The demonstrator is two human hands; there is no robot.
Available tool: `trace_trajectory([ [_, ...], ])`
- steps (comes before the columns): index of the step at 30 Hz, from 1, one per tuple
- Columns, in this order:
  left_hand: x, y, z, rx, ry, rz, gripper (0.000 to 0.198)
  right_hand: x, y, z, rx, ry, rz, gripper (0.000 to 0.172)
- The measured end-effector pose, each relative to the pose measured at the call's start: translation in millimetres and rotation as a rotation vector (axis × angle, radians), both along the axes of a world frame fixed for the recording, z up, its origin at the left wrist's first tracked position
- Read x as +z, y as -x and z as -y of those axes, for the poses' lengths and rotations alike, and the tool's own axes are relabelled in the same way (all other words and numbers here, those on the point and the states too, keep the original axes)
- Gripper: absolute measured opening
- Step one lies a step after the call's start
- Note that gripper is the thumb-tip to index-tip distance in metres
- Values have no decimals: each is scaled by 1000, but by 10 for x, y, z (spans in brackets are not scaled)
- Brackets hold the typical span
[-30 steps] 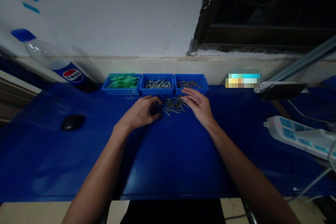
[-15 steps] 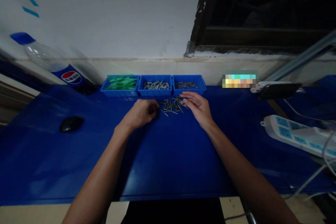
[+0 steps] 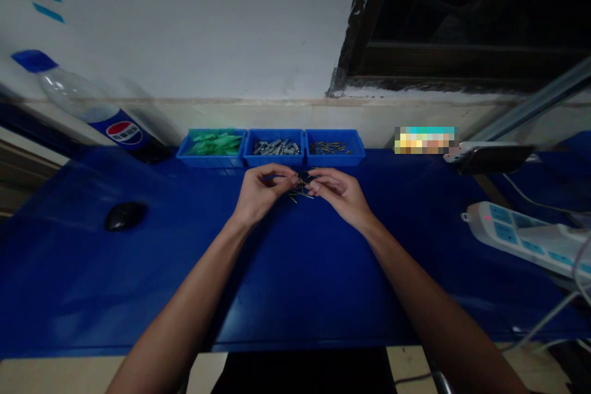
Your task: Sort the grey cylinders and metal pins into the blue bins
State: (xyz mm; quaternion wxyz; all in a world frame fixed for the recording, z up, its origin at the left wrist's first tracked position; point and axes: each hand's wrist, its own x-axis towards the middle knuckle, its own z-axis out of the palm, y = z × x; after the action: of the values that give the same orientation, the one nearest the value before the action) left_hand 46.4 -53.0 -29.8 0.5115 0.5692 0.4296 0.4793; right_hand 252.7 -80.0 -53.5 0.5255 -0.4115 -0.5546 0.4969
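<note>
My left hand (image 3: pixel 263 192) is closed in a pinch, thumb against forefinger, just over a small pile of brass-coloured screws (image 3: pixel 302 193) on the blue table (image 3: pixel 295 271). Facing it from the right, my right hand (image 3: pixel 342 196) pinches too, its fingertips a short way from the left ones. Whatever sits between the fingertips is too small and dark to make out. Part of the pile is hidden behind both hands. Beyond them stand three blue bins: one with green pieces (image 3: pixel 216 143), one with silver metal sleeves (image 3: pixel 277 148), one with screws (image 3: pixel 330 148).
A cola bottle (image 3: pixel 124 129) leans at the back left, with a black computer mouse (image 3: pixel 124 216) in front of it. On the right are a phone (image 3: pixel 496 159) on a stand and a white power strip (image 3: pixel 517 231) with cables. A wall closes off the back.
My left hand has moved right and turned, so that its fingertips are now over the screws near the right hand's. My right hand has shifted slightly left. The view has tilted a little.
</note>
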Motion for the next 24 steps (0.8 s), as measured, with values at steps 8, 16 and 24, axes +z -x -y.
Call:
trace_trajectory([
  [8,-94,-79,34,-33,7,-7,31,-29,72,12,-32,94,-134,24],
  [16,-129,91,-20,-30,-501,-744,22,14,-54,-171,-198,-88,-5,47],
  [24,-219,122,-61,-98,-547,-933,25,-67,-87,-110,-179,-74,35,41],
])
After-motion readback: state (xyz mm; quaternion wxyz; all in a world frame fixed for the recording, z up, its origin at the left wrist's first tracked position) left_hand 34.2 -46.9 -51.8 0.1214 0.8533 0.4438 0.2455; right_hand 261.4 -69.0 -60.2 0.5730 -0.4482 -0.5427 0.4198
